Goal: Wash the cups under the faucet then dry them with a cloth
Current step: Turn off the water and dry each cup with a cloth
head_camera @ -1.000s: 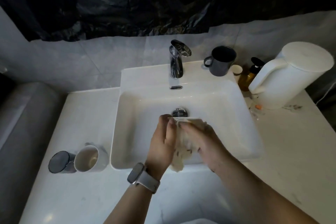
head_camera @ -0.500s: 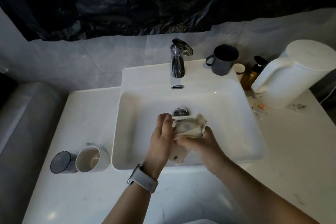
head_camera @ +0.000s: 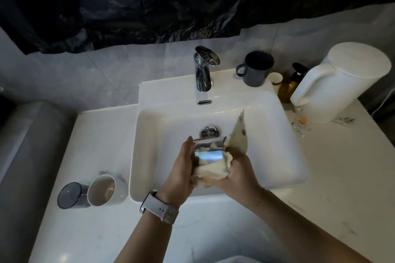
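Over the white rectangular sink [head_camera: 284,126], the left hand [head_camera: 181,168] is gripping a shiny clear glass cup [head_camera: 208,153], its fingers curled round the side, while the right hand [head_camera: 237,174] is clutching a cream-coloured cloth [head_camera: 238,136] bunched against it. Compared with a second ago, the cloth is peeling back, its corner flaring up beyond the fingers and baring the cup; drying appears nearly finished.

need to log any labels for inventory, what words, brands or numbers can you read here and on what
None can be read.
Amber pump bottle: no label legible, mostly hidden behind the white kettle.
Small jar: plain lid, no text visible.
Watch on the left wrist: only the band shows.
Dark mug, white mug and clear cup: no print visible.
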Tool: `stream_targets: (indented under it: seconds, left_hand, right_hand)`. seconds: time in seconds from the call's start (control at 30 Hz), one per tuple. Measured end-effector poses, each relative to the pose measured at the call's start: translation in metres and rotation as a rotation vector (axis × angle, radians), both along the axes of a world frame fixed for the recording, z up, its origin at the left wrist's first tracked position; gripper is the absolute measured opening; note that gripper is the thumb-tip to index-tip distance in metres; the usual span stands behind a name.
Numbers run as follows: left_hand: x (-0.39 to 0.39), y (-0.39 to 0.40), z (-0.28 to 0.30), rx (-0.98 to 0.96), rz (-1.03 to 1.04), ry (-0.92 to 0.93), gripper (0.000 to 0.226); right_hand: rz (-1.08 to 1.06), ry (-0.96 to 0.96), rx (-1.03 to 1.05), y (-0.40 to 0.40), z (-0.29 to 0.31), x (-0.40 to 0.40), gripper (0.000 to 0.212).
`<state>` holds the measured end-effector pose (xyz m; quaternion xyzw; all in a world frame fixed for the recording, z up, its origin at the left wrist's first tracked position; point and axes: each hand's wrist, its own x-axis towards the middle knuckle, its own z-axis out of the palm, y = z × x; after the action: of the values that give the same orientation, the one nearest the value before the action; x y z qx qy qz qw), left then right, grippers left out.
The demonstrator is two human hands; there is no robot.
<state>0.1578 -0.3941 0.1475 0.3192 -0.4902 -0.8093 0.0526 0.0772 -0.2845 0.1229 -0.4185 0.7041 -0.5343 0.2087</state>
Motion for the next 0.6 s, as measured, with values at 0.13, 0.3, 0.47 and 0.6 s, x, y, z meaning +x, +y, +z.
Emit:
stream_targets:
  seconds: [0.13, 0.3, 0.47, 0.6]
  left_hand:
    - [0.002, 0.008, -0.013, -0.517, 0.157, 0.013, 0.038]
    - [0.008, 0.004, -0.016, -0.693, 0.065, 0.035, 0.029]
    - [0.003, 0.002, -0.013, -0.006, 0.117, 0.011, 0.058]
    - [-0.001, 0.012, -0.009, -0.568, 0.266, 0.000, 0.036]
  right_hand:
    - [-0.092, -0.730, -0.156, -0.007, 0.014, 0.001, 0.011]
    - [-0.066, -0.943, -0.038, -0.007, 0.017, -0.004, 0.034]
    - [-0.112, 0.175, -0.077, -0.007, -0.007, 0.004, 0.036]
    - [-0.054, -0.547, -0.124, -0.006, 0.015, -0.002, 0.035]
